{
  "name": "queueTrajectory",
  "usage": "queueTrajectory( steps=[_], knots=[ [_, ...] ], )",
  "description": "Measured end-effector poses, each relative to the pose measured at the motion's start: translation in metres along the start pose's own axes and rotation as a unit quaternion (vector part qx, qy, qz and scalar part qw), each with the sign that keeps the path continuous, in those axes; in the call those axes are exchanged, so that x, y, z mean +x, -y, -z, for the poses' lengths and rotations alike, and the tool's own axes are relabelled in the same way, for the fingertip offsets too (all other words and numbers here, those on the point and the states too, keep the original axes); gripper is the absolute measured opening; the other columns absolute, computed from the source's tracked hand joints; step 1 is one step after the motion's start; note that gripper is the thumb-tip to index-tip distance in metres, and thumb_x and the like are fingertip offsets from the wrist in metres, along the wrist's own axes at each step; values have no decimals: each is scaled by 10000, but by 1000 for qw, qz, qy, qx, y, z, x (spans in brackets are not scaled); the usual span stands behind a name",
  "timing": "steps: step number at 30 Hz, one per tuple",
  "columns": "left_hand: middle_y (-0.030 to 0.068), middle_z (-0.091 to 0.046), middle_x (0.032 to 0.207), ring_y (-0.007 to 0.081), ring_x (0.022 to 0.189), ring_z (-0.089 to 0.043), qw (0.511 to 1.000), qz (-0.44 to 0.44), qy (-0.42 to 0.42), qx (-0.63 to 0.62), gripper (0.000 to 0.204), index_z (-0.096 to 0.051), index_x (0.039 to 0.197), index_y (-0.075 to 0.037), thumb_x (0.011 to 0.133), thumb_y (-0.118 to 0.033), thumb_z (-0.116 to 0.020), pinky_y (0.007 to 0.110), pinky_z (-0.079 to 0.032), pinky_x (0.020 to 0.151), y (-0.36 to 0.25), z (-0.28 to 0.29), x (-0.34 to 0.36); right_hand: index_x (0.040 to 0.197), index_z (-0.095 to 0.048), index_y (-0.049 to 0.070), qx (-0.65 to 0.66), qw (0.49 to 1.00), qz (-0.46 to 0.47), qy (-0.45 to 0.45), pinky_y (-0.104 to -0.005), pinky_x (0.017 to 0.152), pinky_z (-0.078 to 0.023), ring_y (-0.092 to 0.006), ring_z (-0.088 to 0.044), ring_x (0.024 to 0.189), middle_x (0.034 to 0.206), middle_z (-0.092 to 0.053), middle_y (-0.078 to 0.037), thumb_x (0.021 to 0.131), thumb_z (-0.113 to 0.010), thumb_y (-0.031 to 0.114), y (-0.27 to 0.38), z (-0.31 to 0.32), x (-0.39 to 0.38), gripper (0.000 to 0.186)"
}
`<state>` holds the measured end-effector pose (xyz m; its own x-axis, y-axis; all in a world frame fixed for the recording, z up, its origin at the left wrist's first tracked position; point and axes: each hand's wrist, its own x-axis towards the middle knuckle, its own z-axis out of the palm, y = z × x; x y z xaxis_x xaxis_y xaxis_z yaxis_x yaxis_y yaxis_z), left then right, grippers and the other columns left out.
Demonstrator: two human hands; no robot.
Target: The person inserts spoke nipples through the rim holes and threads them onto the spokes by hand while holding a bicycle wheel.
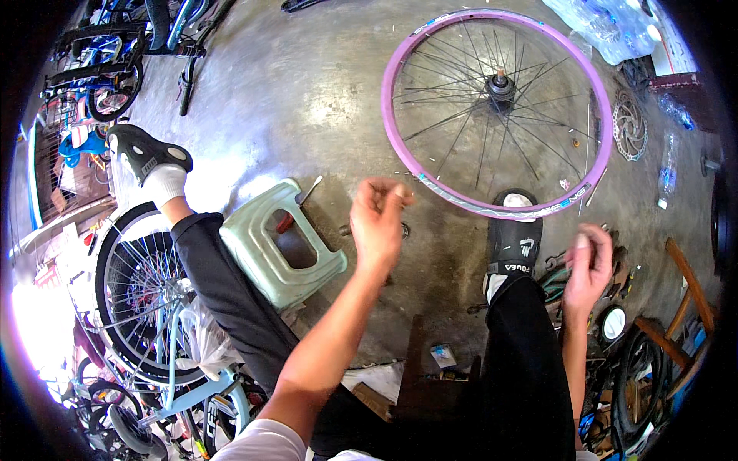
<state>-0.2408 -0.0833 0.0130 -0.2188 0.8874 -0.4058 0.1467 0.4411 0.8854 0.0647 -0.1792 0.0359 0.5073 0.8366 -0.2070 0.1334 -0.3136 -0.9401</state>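
Observation:
A bare bicycle wheel with a pink-purple rim (pixel 393 127) and no tyre lies ahead of me, its near edge over the toe of my right shoe (pixel 511 244). Dark spokes run to its black hub (pixel 500 91). My left hand (pixel 377 223) hovers left of the near rim, fingers curled and thumb pressed to them. Off the rim's near right side, my right hand (pixel 589 265) is closed in a similar way. Neither hand touches the wheel. Anything pinched in either hand is too small or hidden to name.
A pale green plastic stool (pixel 265 257) lies beside my left leg. A light blue bicycle (pixel 188 399) is at the left. A brake disc (pixel 630 127) and plastic bottles (pixel 667 173) lie right of the wheel. Tools and a wooden frame (pixel 688 280) crowd the lower right.

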Motion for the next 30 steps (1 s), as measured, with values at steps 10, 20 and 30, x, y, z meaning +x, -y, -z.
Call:
queueTrajectory(
  steps=[10, 20, 30],
  knots=[
    [24, -676, 989, 89, 919, -632, 940, 95, 300, -134, 128, -595, 1130, -4, 1036, -91, -605, 254, -505, 800, -58, -54, -70, 1106, -706, -6, -34, 933, 205, 295, -294, 702, -514, -187, -648, 813, 956, -681, -98, 881, -717, 5, 68, -54, 19, 225],
    [22, -677, 1028, 98, 878, -609, 920, 185, 275, -211, 192, -629, 1146, -42, 1073, -203, -553, 267, -488, 745, -77, -70, -66, 1055, -638, -29, 190, 956, 12, 222, -267, 714, -510, -138, -621, 784, 969, -630, -92, 992, -615, 10, 48, -50, 21, 77],
    [75, -655, 1168, 194, 959, -667, 910, 353, 34, -214, 457, -520, 1304, -40, 1040, -403, -606, 336, -529, 778, -32, -60, -71, 1110, -616, 54, 339, 933, -107, -59, -259, 712, -488, -113, -590, 753, 947, -641, -32, 974, -602, 208, 15, 27, 143, 206]
  ],
)
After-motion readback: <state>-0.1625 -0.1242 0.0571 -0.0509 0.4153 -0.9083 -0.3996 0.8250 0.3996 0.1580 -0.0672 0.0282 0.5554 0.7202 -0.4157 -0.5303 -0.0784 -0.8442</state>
